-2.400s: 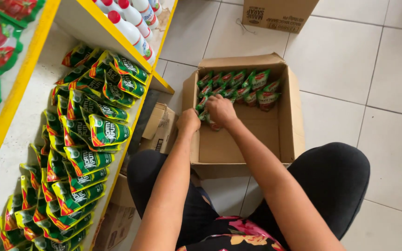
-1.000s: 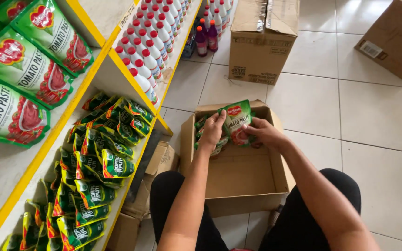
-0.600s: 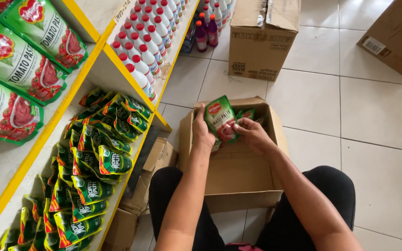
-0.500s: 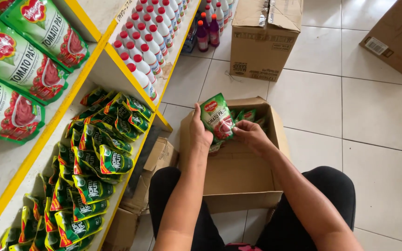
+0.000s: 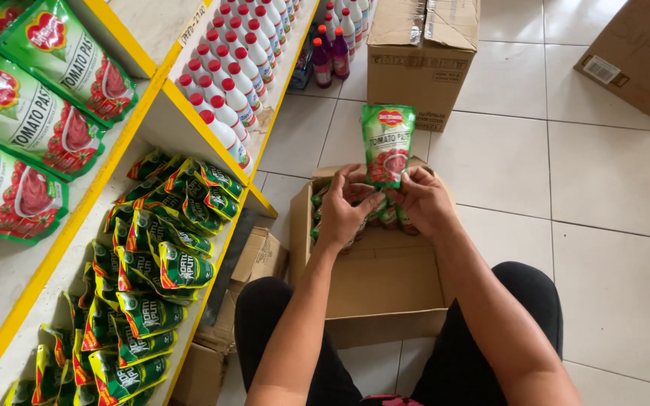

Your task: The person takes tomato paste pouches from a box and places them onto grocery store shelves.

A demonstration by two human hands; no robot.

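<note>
Green sauce pouch [image 5: 387, 145] is pinched upright in my left hand [image 5: 342, 211] and right hand [image 5: 420, 200] above the cardboard box [image 5: 374, 301]'s far edge, where several pouches remain unshelved.

Glossy plastic pouch [image 5: 388, 143] — green and red; matt brown cardboard box [image 5: 385, 289] at six o'clock; smooth, faintly shiny floor tiles [image 5: 611, 173] — pale ceramic.

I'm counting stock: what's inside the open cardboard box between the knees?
The open cardboard box shows a few green pouches at its far end and bare cardboard nearer. The left hand and right hand, holding one raised pouch, hide the rest.
</note>
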